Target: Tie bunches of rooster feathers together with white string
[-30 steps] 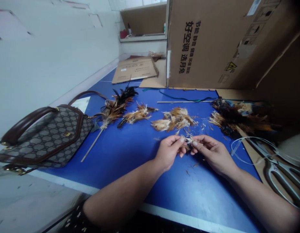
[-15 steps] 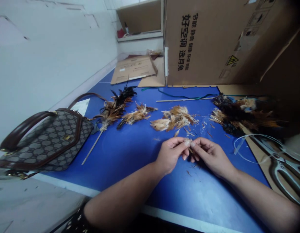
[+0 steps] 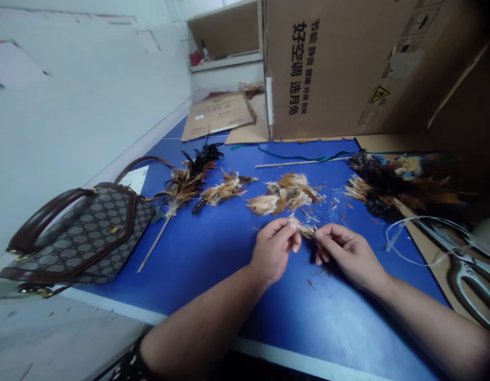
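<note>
My left hand (image 3: 274,248) and my right hand (image 3: 342,251) meet over the blue table (image 3: 213,248), each pinching an end of a small tan feather tuft (image 3: 306,229). Just beyond the fingers lies a loose pile of tan and brown feathers (image 3: 284,194). A smaller feather bundle (image 3: 223,190) lies to its left. Farther left is a feather duster on a thin stick (image 3: 177,193), with black and brown feathers. A big heap of dark and orange feathers (image 3: 396,182) lies to the right.
A patterned handbag with brown handles (image 3: 76,233) sits at the table's left edge. A large cardboard box (image 3: 348,63) stands behind, flat cardboard (image 3: 217,111) beside it. Large scissors (image 3: 465,275) and a white cord loop (image 3: 411,246) lie at right. A thin stick (image 3: 300,163) lies by the box.
The view has shifted slightly. My two hands have drawn a little apart, and the tuft is now stretched between their fingertips instead of bunched between them.
</note>
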Demonstrator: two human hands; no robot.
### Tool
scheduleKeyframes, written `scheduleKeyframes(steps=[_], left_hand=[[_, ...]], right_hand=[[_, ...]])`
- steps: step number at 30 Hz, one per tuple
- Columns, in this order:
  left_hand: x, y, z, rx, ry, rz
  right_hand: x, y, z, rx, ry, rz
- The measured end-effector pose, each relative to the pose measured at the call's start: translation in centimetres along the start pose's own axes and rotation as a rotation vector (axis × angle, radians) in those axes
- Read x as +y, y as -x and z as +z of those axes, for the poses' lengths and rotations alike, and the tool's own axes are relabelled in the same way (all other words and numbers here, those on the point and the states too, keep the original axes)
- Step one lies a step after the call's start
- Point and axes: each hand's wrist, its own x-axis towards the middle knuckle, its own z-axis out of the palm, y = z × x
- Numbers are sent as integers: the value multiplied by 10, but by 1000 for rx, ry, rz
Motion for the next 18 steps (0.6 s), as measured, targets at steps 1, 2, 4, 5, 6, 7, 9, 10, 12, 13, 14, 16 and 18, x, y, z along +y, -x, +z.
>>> scheduleKeyframes(steps=[1,2,4,5,6,7,9,10,12,13,14,16,18], left_hand=[[2,-1,0,16,8,10],[4,-1,0,35,14,19],[7,-3,0,76,20,30],[9,-3,0,96,21,35],[11,-3,1,111,24,38],[12,-4,1,123,27,39],[14,-4,2,136,36,37],[14,-4,2,137,35,38],[12,-4,1,122,12,41],[9,-3,0,105,-10,36],[6,-3,0,82,-34,25],[-2,-2,-2,35,-76,-14],[-9,0,-3,-5,-92,-57]], right_hand=[[1,0,0,17,0,-2],[2,-1,-1,36,1,-3],[5,-1,-2,76,1,-4],[7,-2,-3,94,-2,-9],[8,-2,-4,111,-5,-15],[9,-3,-5,126,-9,-22],[10,-3,-5,158,-18,-31],[10,-4,-5,174,-21,-32],[9,-4,-5,192,-20,-36],[7,-3,-4,193,-18,-39],[6,-3,-4,188,-16,-41],[3,-2,-3,166,-7,-45],[1,-1,-2,139,6,-46]])
